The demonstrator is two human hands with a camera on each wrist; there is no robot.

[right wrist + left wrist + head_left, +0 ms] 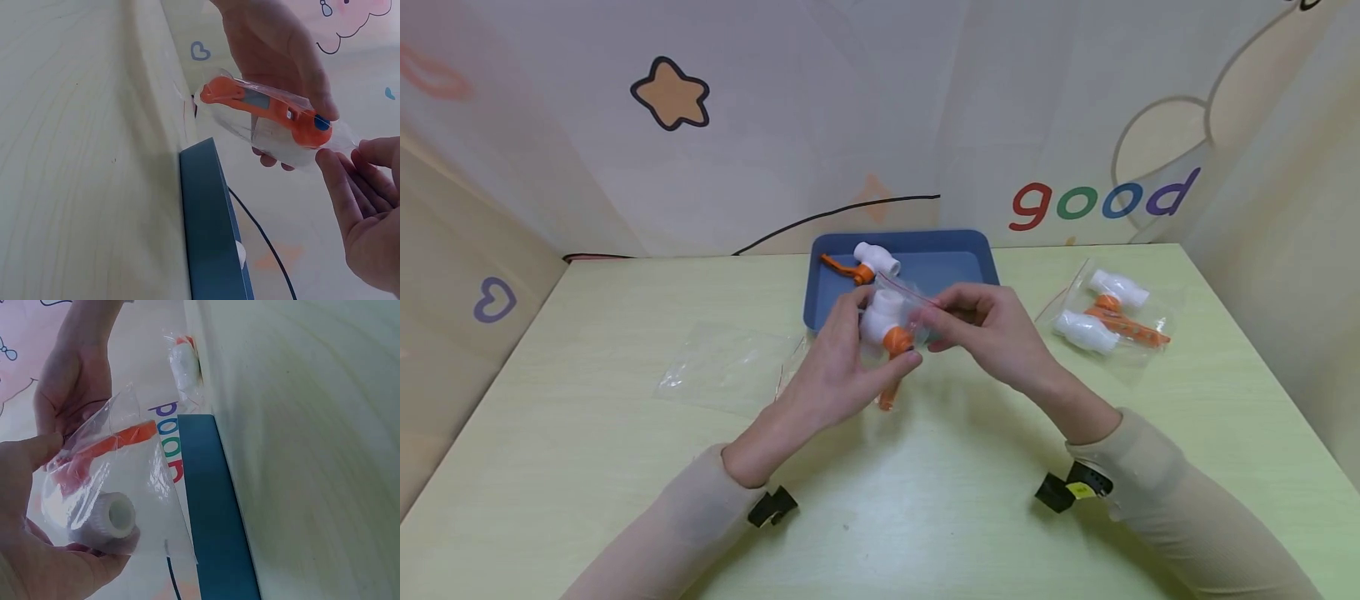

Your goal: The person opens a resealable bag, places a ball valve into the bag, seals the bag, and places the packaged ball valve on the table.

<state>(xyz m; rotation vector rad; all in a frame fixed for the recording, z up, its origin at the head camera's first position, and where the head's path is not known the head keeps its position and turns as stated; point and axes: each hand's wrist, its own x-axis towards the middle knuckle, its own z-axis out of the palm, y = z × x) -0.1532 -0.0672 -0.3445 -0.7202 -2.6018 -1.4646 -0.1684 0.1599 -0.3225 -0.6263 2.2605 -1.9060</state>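
Note:
My left hand grips a white plastic ball valve with an orange lever handle, fingers behind it and thumb in front. The valve lies inside a see-through zip bag. In the head view the handle points down towards the near side. My right hand pinches the bag's edge, which has a red strip, between thumb and fingers. Both hands are raised just in front of a blue tray. Another white valve with an orange handle lies unbagged in that tray.
On the right of the table, two white valve bodies with orange handles lie in see-through bags. A flat see-through bag lies left of my left hand. A printed curtain hangs behind the table's back edge.

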